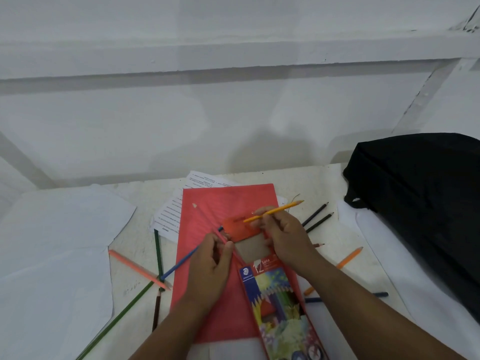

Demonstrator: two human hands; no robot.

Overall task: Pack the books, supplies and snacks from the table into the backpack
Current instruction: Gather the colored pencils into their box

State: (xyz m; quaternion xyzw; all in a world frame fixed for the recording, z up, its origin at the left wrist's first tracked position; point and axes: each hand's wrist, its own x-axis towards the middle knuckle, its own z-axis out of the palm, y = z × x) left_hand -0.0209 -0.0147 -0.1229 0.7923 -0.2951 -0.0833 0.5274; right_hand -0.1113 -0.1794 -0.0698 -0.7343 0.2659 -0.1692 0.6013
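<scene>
Fingers (262, 213) of right hand (285, 237) pinched round a yellow pencil (274, 211), held level above the open flap (240, 227) of the pencil box (275, 294). Left hand (211, 263) curled at the box mouth, thumb and fingers gripping a red pencil (207, 219) beside the flap; a blue pencil (181, 263) running under that hand, held or not cannot be told. Box lying on a red book (223, 307), book lying on printed sheets (176, 211) on the table (324, 178). Loose pencils scattered both sides: green (117, 320), pink (137, 268), brown (156, 310), two black (317, 216), orange (349, 257). Black backpack (420, 198) on the table's right end, well apart from the box. White paper (57, 242) at left.
</scene>
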